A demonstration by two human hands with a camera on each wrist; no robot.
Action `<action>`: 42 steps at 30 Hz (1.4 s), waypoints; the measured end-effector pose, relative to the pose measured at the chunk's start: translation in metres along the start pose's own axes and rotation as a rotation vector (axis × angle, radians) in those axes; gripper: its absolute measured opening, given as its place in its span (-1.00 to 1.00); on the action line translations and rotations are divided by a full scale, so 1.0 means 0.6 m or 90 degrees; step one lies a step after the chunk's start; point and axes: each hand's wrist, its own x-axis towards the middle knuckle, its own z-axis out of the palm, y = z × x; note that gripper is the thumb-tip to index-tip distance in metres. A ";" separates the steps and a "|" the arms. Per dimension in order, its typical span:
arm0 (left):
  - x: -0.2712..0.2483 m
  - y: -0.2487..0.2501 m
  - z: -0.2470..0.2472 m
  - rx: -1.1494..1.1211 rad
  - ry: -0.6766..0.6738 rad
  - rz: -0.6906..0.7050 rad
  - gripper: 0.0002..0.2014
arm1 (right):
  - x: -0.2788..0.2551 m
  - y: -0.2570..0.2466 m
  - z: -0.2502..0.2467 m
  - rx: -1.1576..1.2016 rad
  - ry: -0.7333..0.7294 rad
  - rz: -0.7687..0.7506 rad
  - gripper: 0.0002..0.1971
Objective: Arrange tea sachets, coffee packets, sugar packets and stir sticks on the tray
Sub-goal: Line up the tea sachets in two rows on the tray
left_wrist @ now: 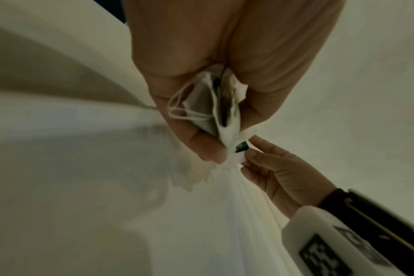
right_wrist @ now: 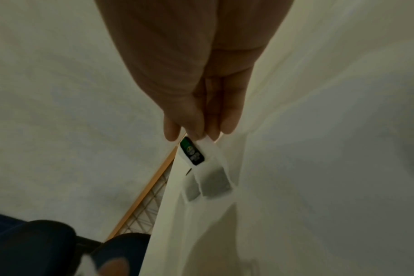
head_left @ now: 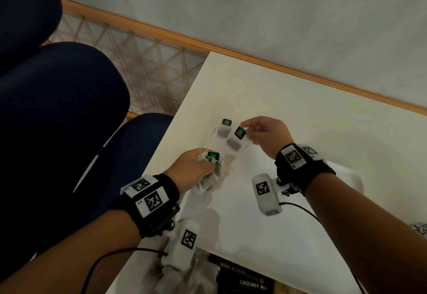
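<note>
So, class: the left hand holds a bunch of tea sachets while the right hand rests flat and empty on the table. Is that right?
Not quite. The left hand does hold a bunch of tea sachets, but the right hand is not empty: its fingertips pinch one tea sachet by its top edge, as the right wrist view shows.

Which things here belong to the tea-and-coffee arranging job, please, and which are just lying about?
Job:
- tea sachet, pinched by the right hand
- tea sachet laid down on the white tray
- bunch of tea sachets, gripped by the left hand
- dark packets at the near edge

Lying about:
- blue chair
- lattice panel
</note>
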 end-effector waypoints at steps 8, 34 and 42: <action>0.015 -0.003 -0.001 -0.071 0.005 -0.006 -0.64 | 0.049 -0.001 -0.013 -0.106 0.025 -0.034 -0.76; 0.020 -0.006 0.009 0.019 0.058 0.062 -0.67 | -0.038 -0.022 0.014 -0.057 -0.193 0.000 -0.86; 0.000 -0.005 -0.007 -0.042 0.047 0.047 -0.78 | -0.027 -0.028 0.005 -0.052 -0.168 0.003 -0.85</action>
